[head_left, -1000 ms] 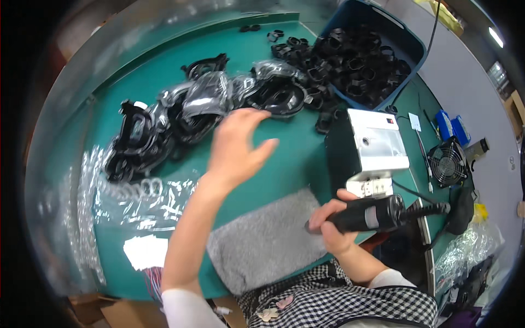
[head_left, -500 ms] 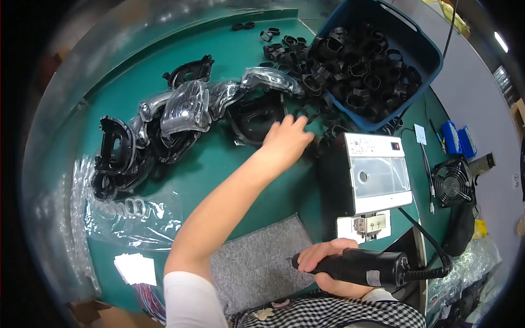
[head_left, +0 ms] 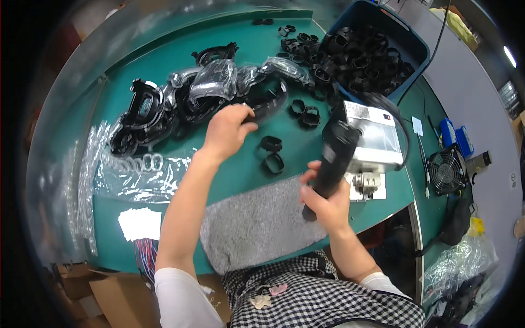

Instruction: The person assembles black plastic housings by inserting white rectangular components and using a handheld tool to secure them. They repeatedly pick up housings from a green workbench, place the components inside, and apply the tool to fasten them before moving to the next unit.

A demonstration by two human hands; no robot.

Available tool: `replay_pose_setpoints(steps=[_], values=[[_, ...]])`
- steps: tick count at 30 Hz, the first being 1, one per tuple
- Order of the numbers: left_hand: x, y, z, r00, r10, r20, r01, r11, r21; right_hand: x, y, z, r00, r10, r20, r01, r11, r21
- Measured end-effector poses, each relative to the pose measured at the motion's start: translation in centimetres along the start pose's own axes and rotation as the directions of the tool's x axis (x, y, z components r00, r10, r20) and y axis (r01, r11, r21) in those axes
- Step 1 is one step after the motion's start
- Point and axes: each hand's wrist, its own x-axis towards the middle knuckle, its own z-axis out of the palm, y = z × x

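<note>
My left hand (head_left: 227, 133) is closed, its fingers and thumb at the near edge of a dark, curved plastic housing (head_left: 267, 103), which is smeared by motion. My right hand (head_left: 331, 202) is wrapped round a black electric screwdriver (head_left: 334, 158), held steeply tilted above the edge of a grey cloth mat (head_left: 257, 227). Two black plastic rings (head_left: 273, 163) lie on the green table between my hands. Farther back, more black rings (head_left: 310, 117) sit near a white and silver machine (head_left: 374, 139).
Black housings (head_left: 145, 104) and clear covers (head_left: 214, 79) are heaped at the left back. A blue bin (head_left: 413, 71) full of black rings stands at the back right. White cards (head_left: 139, 224), wires (head_left: 146, 254) and a plastic bag (head_left: 142, 180) lie at left; a fan (head_left: 445, 172) at right.
My left hand has moved left, from the loose rings to the housing. My right hand has swung the screwdriver from lying level to steeply tilted. The whole view has shifted.
</note>
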Motion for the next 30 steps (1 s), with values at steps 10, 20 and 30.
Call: replay_pose_setpoints(steps=[10,20,30], values=[[-18.3,10.0,-5.8,0.996,-0.066,-0.066,0.063,0.997,-0.044,4.5,-0.1,3.4,0.999,-0.036,0.017,0.034,0.516,-0.856],[-17.4,8.2,-8.1,0.986,-0.008,0.165,0.040,0.981,-0.189,7.2,1.4,3.5,0.996,-0.014,0.088,0.088,0.298,-0.950],[-13.5,-10.3,-8.3,0.798,-0.507,-0.325,0.601,0.641,0.477,7.6,2.8,4.3,0.975,0.198,0.098,0.048,0.245,-0.968]])
